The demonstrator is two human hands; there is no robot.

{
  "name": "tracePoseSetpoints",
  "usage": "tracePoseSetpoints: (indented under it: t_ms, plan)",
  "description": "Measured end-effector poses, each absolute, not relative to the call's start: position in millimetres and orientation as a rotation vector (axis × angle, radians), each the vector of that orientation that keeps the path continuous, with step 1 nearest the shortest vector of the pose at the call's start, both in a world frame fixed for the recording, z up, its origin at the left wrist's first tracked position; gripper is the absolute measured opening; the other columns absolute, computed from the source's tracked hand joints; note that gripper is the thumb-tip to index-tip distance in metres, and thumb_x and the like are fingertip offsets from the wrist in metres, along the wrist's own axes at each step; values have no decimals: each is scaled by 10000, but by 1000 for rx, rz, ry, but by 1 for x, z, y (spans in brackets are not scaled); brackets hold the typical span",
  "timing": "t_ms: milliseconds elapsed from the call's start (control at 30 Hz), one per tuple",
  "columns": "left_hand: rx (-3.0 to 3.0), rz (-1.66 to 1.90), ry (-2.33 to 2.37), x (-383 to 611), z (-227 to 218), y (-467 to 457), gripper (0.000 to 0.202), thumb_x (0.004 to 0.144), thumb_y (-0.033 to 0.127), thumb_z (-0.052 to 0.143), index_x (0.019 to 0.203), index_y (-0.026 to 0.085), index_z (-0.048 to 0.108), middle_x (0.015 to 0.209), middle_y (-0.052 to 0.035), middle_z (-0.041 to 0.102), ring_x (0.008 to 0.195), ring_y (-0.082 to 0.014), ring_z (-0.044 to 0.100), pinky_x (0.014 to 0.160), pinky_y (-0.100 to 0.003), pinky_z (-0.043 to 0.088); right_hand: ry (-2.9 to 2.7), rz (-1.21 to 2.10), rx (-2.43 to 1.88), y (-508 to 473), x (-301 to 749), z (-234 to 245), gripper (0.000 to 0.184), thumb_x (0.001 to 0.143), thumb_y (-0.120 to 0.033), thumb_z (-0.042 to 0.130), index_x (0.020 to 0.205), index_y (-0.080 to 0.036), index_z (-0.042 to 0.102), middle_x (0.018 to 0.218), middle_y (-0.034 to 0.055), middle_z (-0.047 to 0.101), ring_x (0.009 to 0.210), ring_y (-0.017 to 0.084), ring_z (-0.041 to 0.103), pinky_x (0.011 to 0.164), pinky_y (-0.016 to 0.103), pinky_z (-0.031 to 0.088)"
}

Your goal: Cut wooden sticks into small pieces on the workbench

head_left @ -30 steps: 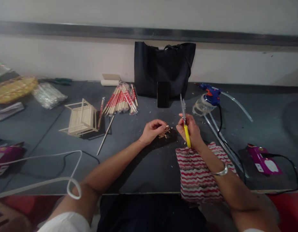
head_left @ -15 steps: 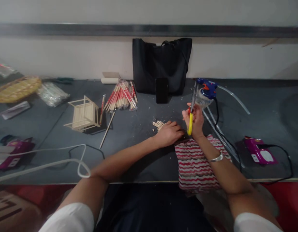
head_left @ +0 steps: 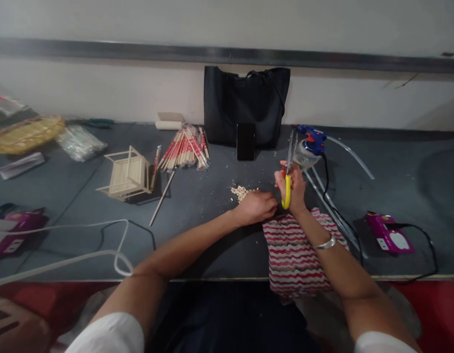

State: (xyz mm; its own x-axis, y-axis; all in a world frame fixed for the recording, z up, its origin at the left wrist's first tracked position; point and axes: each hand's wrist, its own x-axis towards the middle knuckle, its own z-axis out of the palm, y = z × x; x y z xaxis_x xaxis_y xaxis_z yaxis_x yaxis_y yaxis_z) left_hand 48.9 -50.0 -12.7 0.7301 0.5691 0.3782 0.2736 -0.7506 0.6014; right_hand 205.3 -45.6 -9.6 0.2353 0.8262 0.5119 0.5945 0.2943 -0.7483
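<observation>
Right hand (head_left: 293, 190) is clamped tight around the scissors (head_left: 286, 192), and here's a good look at them: a bright yellow loop handle curving down across the palm, a touch of red near the pivot, and 2 slim grey blades pointing up and away from the person, close together. They're raised above the tabletop (head_left: 197, 230), just in front of the blue glue gun (head_left: 312, 138). Left hand (head_left: 256, 207) is down on the tabletop right beside the right one, knuckles up and fingers curled under; whether anything is pinched in there, I cannot tell. Just beyond its knuckles lies a small heap of pale wooden bits (head_left: 241, 191). Under the right wrist, with its silver bangle (head_left: 325, 242), a red-and-white striped cloth (head_left: 295, 250) hangs over the near edge. The surface is dark grey and speckled with crumbs. Further back, a black tote bag (head_left: 247, 100) leans on the pale wall with a dark phone (head_left: 246, 141) propped against it. A bundle of red-wrapped chopsticks (head_left: 184, 151) and a small stick-built frame (head_left: 125, 172) sit to the left, and a magenta device (head_left: 387, 236) on a black cord to the right.
</observation>
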Motion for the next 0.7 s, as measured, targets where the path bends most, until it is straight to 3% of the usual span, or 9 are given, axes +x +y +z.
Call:
tracePoseSetpoints:
  t_ms: [133, 267, 367, 700]
  plan:
    - [1413, 1030, 734, 19, 0, -40, 205, 839, 371, 690, 791, 172, 689, 645, 5, 650, 556, -119, 608, 575, -245, 491, -1566, 115, -1360, -53, 202, -8, 307, 900, -383, 585, 1168, -233, 590, 877, 18, 669, 684, 154, 616, 728, 332, 568]
    - [886, 1104, 644, 1, 5, -29, 371, 630, 444, 881, 750, 151, 688, 613, 18, 653, 513, -92, 597, 534, -216, 486, -1768, -21, -1287, -61, 194, -8, 305, 911, -364, 580, 1183, -230, 607, 845, 26, 669, 694, 174, 624, 714, 333, 560]
    - [774, 1088, 581, -1, 0, -24, 431, 554, 451, 930, 715, 148, 670, 590, 28, 638, 507, -83, 592, 526, -203, 482, -1921, -137, -1253, -64, 190, -10, 297, 926, -358, 574, 1184, -220, 630, 840, 44, 671, 741, 192, 640, 718, 321, 550]
    - [856, 1166, 519, 2, -7, -24, 441, 629, 493, 899, 782, 171, 639, 585, 41, 654, 496, -103, 624, 560, -234, 519, -2127, -304, -1369, -68, 187, -13, 325, 945, -400, 540, 1171, -215, 683, 912, 75, 711, 819, 220, 656, 734, 313, 519]
